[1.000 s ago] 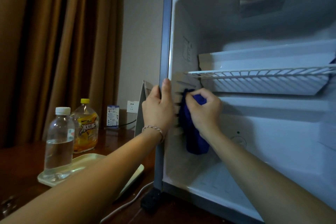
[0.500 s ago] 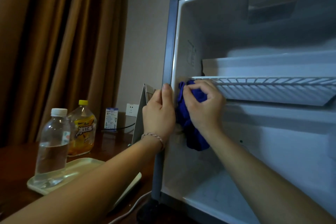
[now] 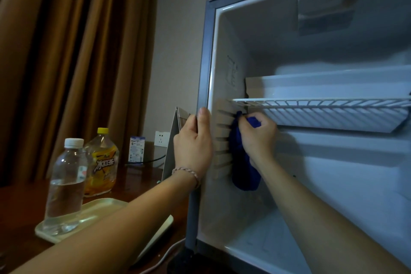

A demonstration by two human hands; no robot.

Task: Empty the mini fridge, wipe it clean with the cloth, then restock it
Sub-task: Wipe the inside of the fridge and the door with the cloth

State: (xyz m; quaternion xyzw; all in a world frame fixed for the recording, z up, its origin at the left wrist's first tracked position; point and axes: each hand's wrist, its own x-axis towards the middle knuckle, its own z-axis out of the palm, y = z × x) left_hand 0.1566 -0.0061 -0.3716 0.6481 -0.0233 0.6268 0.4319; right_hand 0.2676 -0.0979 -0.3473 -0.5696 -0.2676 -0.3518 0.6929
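While the left hand (image 3: 193, 142) gripped the mini fridge (image 3: 203, 78) frame edge, thumb upright, the right hand (image 3: 258, 135) clutched the blue cloth (image 3: 243, 169), bunched against the ribbed left inner wall just below the wire shelf (image 3: 322, 109).

Mini fridge (image 3: 203, 73) standing open on the surface (image 3: 20, 207), right of everything else. Inside, wire shelf (image 3: 322, 109) spanning the middle; cloth (image 3: 243, 162) against the left inner wall, just below the shelf's left end, under the right hand (image 3: 259, 135). Left hand (image 3: 193, 142) around the fridge's left front edge. Left of the fridge, tray (image 3: 106, 204) carrying a water bottle (image 3: 66, 184); tea bottle (image 3: 101, 162) just behind the tray; small carton (image 3: 136, 148) farther back, beside a wall socket (image 3: 162, 138).
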